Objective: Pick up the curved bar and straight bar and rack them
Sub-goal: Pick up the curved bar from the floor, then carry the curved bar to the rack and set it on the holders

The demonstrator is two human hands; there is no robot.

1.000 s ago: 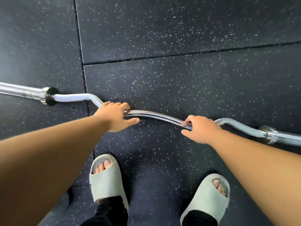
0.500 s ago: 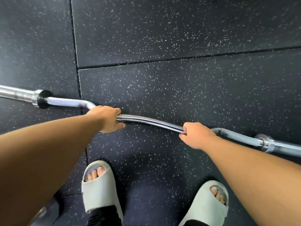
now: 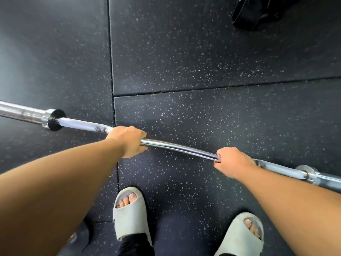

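Both hands, left hand (image 3: 129,141) and right hand (image 3: 233,162), fingers wrapped tight around the curved bar (image 3: 179,148) over open floor (image 3: 203,61).

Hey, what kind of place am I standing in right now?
Most likely a gym's weights area. The floor is dark speckled rubber tiles with seams between them, and both hands hold a chrome curved bar with loading sleeves at its ends, the kind used for lifting.

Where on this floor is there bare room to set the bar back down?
Bare floor lies beyond the curved bar, up to the dark object at top right. Nearer, it is crowded: both slippers stand just under the bar.
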